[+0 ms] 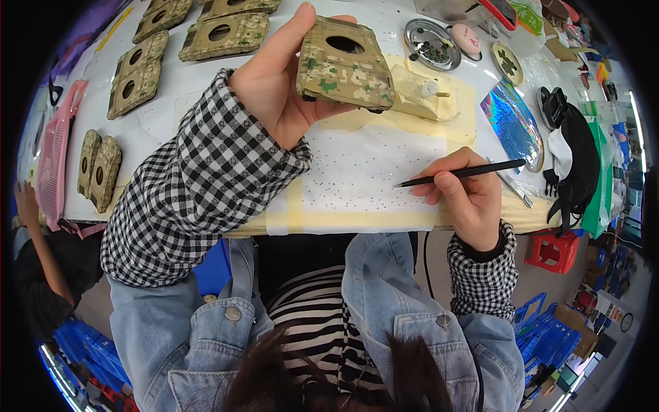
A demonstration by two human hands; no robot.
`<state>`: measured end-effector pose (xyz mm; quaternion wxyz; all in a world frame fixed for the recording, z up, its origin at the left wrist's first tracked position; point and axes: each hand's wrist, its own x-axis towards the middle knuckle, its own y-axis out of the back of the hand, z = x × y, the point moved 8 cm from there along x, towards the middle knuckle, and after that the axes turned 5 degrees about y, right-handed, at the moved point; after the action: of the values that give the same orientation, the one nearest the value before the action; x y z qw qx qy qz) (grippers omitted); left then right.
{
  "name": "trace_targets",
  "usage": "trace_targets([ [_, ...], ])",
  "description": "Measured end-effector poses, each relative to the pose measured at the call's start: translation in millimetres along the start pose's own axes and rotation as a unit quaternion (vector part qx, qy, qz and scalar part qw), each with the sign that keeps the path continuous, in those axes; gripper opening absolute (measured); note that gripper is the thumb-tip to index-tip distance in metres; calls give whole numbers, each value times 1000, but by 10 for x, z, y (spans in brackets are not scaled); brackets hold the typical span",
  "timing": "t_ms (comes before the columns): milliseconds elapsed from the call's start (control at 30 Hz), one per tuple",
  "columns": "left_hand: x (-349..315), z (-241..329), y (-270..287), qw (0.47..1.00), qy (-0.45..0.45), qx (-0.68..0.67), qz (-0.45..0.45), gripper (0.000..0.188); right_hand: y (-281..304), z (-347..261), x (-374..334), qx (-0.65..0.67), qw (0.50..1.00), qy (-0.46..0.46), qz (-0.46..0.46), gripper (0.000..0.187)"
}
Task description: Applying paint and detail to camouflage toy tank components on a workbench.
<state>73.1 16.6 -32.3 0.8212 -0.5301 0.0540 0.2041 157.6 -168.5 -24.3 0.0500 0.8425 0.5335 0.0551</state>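
Observation:
My left hand [271, 89] is raised over the far middle of the table, closed round a camouflage-patterned piece [350, 75] with rounded edges and an oval hole. Its fingers are mostly hidden behind the piece. Lower on the right, my right hand [467, 196] pinches slim black tweezers [473, 170], their fine tip pointing left. That tip is just above a white sheet [371, 161] scattered with many tiny shiny specks, too small to name. Behind the sheet, a small clear cap-like part and a short stick sit on a block covered in yellowish tape [419, 93].
Several similar camouflage pieces [137, 74] lie at the table's left and far left. Beyond my right hand are a round metal dish [432, 44] of dark bits, a pink oval object [466, 40], a holographic pouch [511, 120] and a metal tool [516, 189]. A co-worker's arm [44, 254] shows at left.

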Motion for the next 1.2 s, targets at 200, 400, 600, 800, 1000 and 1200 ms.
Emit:
trace_targets([
  [200,25,11,22,998,3,-6,-56,42,-9,-12,9,-1,1000,10,-7,10],
  [400,-29,4,-65,999,15,-17,-46,43,-2,-17,20,3,999,32,7,11],
  [600,11,1,-23,998,3,6,-58,44,-16,-14,31,-13,999,32,4,11],
  [800,19,-1,-36,997,11,15,-74,44,-9,-20,30,-23,999,25,6,11],
  [1000,-28,1,-67,999,10,8,-31,44,-8,-13,34,-23,999,27,4,11],
  [1200,27,-6,-27,998,8,3,-63,45,-10,-34,34,-20,999,24,7,11],
])
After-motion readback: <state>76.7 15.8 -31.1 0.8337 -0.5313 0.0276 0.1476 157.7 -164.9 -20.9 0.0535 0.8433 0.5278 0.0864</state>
